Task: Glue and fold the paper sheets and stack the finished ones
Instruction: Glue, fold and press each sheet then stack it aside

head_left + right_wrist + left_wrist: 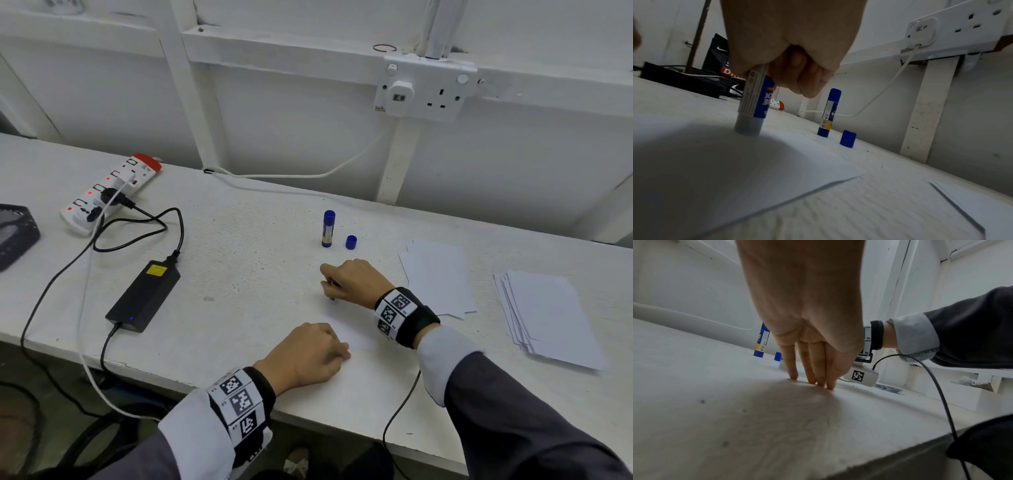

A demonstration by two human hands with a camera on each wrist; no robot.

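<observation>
Your left hand (pixel 310 353) is pressing flat, close-together fingers (pixel 813 368) on the paper sheet (pixel 719 175) so it is not sliding while your right hand (pixel 356 279), fingers curled around it, is rubbing the glue stick (pixel 753 99) on it.

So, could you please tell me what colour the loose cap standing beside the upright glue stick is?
The cap is solid blue, clearest in the right wrist view.
</observation>
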